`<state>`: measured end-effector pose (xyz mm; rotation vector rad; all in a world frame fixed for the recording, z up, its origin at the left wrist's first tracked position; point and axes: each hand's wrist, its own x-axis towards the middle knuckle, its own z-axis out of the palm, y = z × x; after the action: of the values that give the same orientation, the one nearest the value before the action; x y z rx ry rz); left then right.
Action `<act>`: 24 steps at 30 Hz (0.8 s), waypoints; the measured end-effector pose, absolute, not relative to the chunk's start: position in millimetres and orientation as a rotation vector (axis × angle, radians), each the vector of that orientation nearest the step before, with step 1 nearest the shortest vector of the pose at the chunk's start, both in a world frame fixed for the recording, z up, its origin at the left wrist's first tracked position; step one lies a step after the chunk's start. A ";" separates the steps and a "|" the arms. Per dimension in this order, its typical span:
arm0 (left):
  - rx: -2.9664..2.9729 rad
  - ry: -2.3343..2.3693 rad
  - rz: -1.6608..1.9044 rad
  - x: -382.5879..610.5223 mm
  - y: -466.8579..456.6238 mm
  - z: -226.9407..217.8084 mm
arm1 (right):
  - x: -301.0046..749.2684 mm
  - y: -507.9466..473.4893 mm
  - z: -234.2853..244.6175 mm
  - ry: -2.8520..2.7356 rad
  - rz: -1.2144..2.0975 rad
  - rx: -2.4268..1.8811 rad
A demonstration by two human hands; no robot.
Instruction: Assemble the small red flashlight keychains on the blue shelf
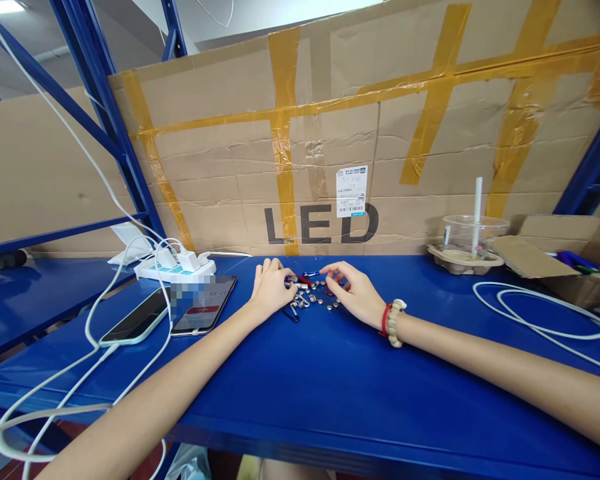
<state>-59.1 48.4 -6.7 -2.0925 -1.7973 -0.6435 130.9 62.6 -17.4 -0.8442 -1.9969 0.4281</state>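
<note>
My left hand [271,288] rests on the blue shelf with its fingers curled and its thumb drawn in. Dark and red cords with shiny metal ends show at its thumb, but what it grips is partly hidden. My right hand [356,292] hovers over the right side of the pile, its thumb and index finger apart and nothing clearly between them. The index fingertip is close to a blue piece with a metal end [311,274]. Several small silvery metal pieces [305,300] lie scattered between the hands. A black strap with a metal clasp [291,315] lies nearest me.
Left of my hands are two phones [139,317] [211,308] and a white power strip [176,268] with trailing white cables. A taped cardboard sheet [220,180] stands behind. To the right are a clear plastic cup with a straw [473,233], an open carton [570,283] and a coiled white cable [545,330].
</note>
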 end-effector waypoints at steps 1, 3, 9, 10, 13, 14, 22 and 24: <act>-2.097 -1.787 -0.652 -59.7 49.1 -6.9 | 130.9 62.7 -17.4 -1.999 0.426 -0.843; -2.133 -1.776 -0.655 -61.2 51.2 -7.7 | 130.8 62.8 -17.3 -2.004 0.416 -0.838; -2.308 -1.758 -0.765 -65.9 58.8 -12.6 | 130.9 62.0 -16.2 -2.014 0.403 -0.844; -2.317 -1.756 -0.808 -66.5 59.6 -13.3 | 130.9 61.8 -16.1 -2.015 0.406 -0.848; -2.310 -1.731 -0.959 -66.9 61.2 -14.7 | 130.9 61.5 -16.0 -2.017 0.420 -0.862; -2.301 -1.723 -1.019 -66.5 61.4 -15.0 | 130.8 61.5 -16.0 -2.018 0.425 -0.863; -2.237 -1.677 -1.266 -61.1 57.2 -10.6 | 130.4 61.8 -16.7 -2.019 0.426 -0.845; -2.218 -1.684 -1.176 -61.9 55.2 -7.6 | 130.5 61.7 -16.9 -2.019 0.428 -0.848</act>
<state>-61.9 55.2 -7.6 -2.2181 -1.6836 -1.1760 130.5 61.7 -16.9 -0.8483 -2.0195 0.4280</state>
